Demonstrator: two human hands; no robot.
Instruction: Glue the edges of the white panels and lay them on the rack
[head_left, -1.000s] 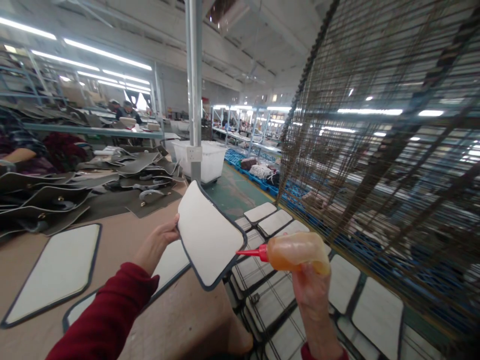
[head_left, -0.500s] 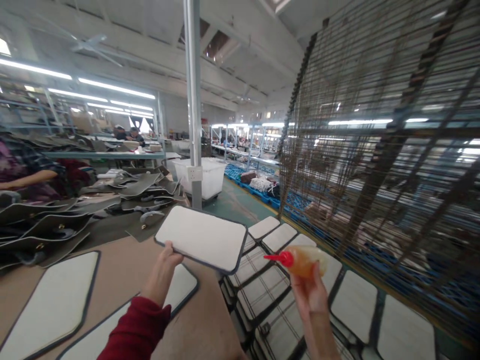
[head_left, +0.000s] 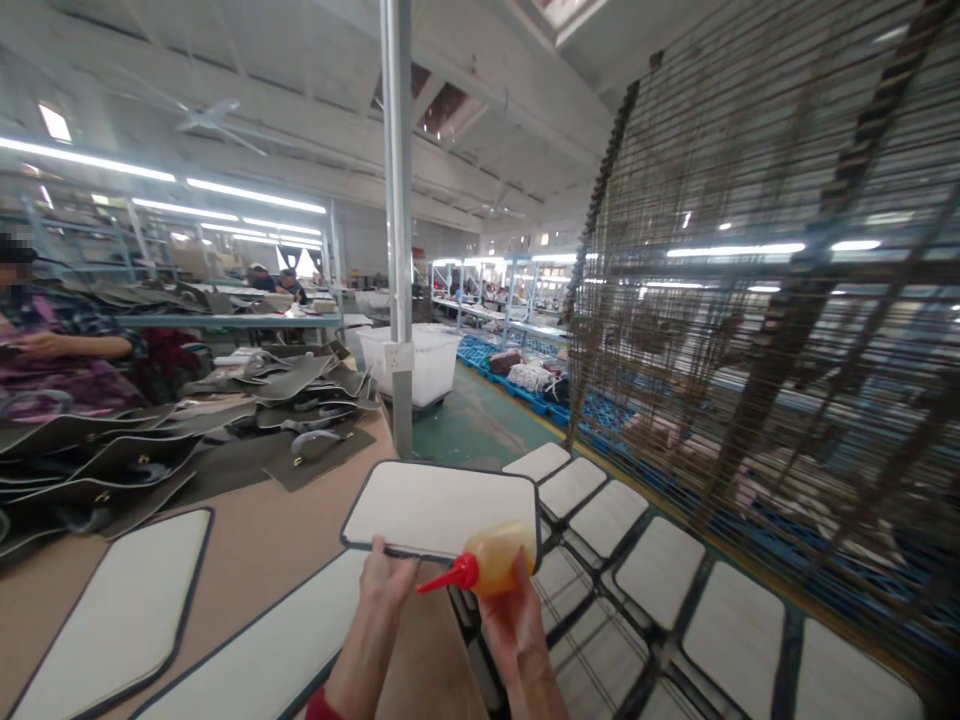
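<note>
My left hand point(head_left: 385, 580) grips the near edge of a cream panel point(head_left: 439, 505) with rounded corners and a dark border, thumb on its face. The panel is held up off the table. In my right hand point(head_left: 514, 610) lies a squeeze bottle point(head_left: 499, 560) of yellowish liquid with a red nozzle. It is tipped sideways, and its tip points left, close to the panel's near edge and my left hand. The bottle covers part of the panel's lower right. Whether liquid comes out cannot be seen.
Similar panels point(head_left: 127, 600) lie on the brown table point(head_left: 300, 500). More sit on a wire rack point(head_left: 660, 640) to the right, below raised wire racks point(head_left: 720, 300). Grey-green pieces point(head_left: 285, 390) pile up at left, near a seated person point(head_left: 67, 350). A post point(head_left: 400, 250) stands ahead.
My right hand has brought the bottle left to the panel. The panel sits lower and further right in view. The seated person's hand has come up.
</note>
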